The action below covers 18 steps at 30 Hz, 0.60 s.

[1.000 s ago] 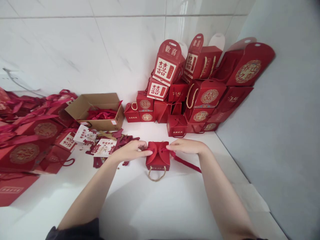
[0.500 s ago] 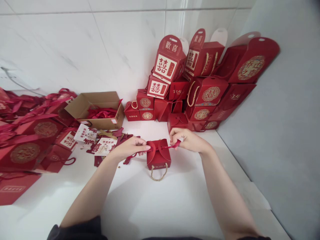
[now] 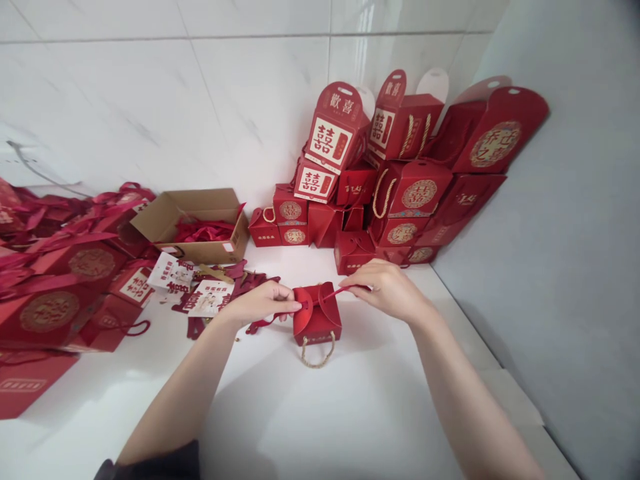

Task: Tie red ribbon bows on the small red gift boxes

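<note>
A small red gift box (image 3: 317,330) with curved lid flaps sits upright on the white table, its beige rope handle (image 3: 317,365) lying toward me. A red ribbon (image 3: 340,291) runs through holes in the flaps. At the right, my right hand (image 3: 383,283) pinches one ribbon end and holds it taut, apart from the box. My left hand (image 3: 270,300) is closed at the left flap, thumb by the hole, pinching the ribbon there; its fingertips are partly hidden. The other ribbon end hangs below my left hand.
Stacked red gift boxes (image 3: 419,195) stand at the back right against the walls. An open cardboard box (image 3: 210,251) of red ribbons sits behind my left hand, with printed cards (image 3: 210,298) and tags before it. More ribboned red boxes (image 3: 47,310) pile up at the left.
My right hand has moved slightly right and turned, drawing the ribbon straighter. My left hand stays at the left flap. The whole view has shifted slightly.
</note>
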Tool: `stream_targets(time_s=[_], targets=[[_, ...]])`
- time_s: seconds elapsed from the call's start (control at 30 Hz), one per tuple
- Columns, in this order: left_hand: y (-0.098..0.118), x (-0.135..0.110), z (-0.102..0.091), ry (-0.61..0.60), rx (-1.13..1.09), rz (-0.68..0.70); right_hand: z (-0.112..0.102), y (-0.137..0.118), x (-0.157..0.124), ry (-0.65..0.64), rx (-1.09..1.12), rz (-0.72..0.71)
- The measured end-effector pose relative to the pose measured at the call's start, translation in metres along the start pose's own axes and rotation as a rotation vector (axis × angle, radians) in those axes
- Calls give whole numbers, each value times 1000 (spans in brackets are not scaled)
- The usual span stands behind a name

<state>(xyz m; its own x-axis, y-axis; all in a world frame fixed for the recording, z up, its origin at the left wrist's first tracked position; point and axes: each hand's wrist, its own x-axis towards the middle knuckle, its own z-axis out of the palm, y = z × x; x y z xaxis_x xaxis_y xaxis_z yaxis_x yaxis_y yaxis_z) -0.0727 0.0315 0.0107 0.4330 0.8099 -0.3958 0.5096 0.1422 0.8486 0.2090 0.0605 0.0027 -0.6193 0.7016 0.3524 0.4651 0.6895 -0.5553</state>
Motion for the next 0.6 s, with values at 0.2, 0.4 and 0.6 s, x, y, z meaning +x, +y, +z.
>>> stream_targets(time_s=[0.2,0.4,0.6], targets=[[-6,2,-2,22,58,0,23,32,-60,97,-338,-117],[-12,5,-6,-17,64,-10,40,48,-86,-101,-312,-163],[-9,2,-8,-55,94,0,35,27,-49,-52,422,287]])
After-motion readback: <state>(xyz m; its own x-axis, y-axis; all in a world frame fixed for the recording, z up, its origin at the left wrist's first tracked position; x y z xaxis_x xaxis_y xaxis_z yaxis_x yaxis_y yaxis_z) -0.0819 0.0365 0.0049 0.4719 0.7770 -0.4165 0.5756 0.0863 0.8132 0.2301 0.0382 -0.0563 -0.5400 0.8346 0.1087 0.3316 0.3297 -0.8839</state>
